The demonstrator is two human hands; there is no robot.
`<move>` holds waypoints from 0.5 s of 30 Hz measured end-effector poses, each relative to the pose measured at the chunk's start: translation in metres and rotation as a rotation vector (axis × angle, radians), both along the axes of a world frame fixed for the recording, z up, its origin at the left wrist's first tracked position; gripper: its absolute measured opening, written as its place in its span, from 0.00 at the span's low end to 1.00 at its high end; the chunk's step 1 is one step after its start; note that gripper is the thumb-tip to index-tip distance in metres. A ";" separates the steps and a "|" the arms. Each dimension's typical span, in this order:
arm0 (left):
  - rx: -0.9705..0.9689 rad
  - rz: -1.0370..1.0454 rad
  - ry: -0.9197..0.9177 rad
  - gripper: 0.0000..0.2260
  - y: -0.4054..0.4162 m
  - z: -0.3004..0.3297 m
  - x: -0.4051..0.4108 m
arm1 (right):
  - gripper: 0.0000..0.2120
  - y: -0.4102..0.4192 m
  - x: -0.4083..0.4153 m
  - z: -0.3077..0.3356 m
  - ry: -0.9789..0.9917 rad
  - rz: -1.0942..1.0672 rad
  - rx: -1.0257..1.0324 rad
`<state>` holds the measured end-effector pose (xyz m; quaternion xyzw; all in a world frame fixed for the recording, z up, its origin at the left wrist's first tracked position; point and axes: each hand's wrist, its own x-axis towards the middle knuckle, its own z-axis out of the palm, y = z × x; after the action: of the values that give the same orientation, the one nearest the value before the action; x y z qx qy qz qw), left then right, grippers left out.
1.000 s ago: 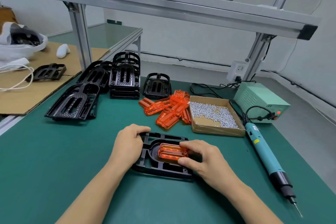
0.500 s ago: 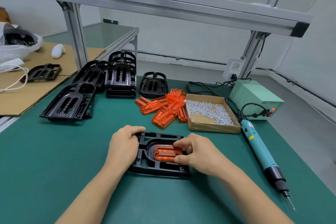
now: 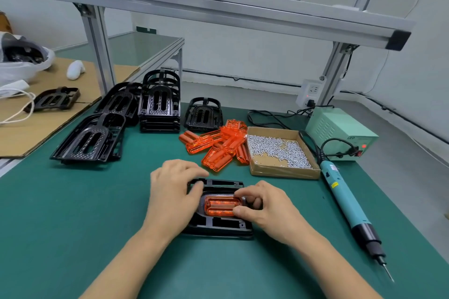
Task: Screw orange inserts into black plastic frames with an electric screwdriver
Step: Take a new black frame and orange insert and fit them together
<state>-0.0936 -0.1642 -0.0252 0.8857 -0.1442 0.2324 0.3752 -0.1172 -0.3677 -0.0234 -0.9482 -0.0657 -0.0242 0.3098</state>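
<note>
Nearest us, our left hand (image 3: 173,198) lies over the left end of the frame (image 3: 220,224), fingers curled onto its far edge and thumb on its inner rim, holding it flat on the bench (image 3: 60,213). Our right hand (image 3: 263,206) sits at the frame's right end, forefinger and thumb pinching the right tip of the insert (image 3: 222,206). The insert lies in the frame's recess, long axis running left to right, directly between the two hands and touching the right fingers (image 3: 239,194). Whether it is fully seated we cannot tell.

The next move, as we judge it, turns on the screwdriver (image 3: 347,204): it lies on the bench to the right of the frame, apart from it, long axis running toward and away from us, bit pointing toward us. The right hand is plainly the nearer one.

Farther back, the box of screws (image 3: 281,153) sits just beyond the right hand, with the pile of spare inserts (image 3: 218,145) touching its left side. Beyond those stand the stacked frames (image 3: 159,107) at left and the power unit (image 3: 340,132) at right.
</note>
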 end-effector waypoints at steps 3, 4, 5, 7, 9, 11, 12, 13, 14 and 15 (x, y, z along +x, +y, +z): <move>0.265 -0.195 0.044 0.08 -0.010 -0.001 -0.004 | 0.15 -0.001 0.000 -0.001 0.002 0.001 0.004; 0.345 -0.226 0.069 0.10 -0.012 -0.004 -0.004 | 0.15 -0.001 -0.001 -0.002 -0.006 0.000 0.006; 0.393 -0.236 0.088 0.10 -0.013 -0.006 -0.003 | 0.15 -0.002 -0.002 -0.002 -0.018 -0.003 0.012; 0.389 -0.232 0.107 0.10 -0.013 -0.010 -0.001 | 0.15 -0.008 -0.004 -0.001 -0.056 -0.036 0.034; 0.381 -0.229 0.119 0.10 -0.014 -0.012 0.000 | 0.15 -0.020 -0.007 0.003 -0.108 -0.107 0.036; 0.369 -0.221 0.127 0.11 -0.015 -0.013 0.002 | 0.15 -0.036 -0.008 0.008 -0.171 -0.208 -0.014; 0.360 -0.217 0.129 0.11 -0.016 -0.013 0.002 | 0.16 -0.045 -0.009 0.010 -0.200 -0.266 -0.053; 0.354 -0.214 0.129 0.11 -0.018 -0.013 0.002 | 0.17 -0.055 -0.009 0.013 -0.214 -0.325 -0.096; 0.353 -0.216 0.126 0.11 -0.021 -0.012 0.002 | 0.18 -0.064 -0.010 0.015 -0.209 -0.382 -0.142; 0.359 -0.220 0.120 0.11 -0.023 -0.012 0.002 | 0.19 -0.073 -0.010 0.018 -0.185 -0.435 -0.191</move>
<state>-0.0917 -0.1871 -0.0377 0.9295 -0.2565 0.1074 0.2424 -0.1274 -0.4405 -0.0057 -0.9588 0.1100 -0.1707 0.1988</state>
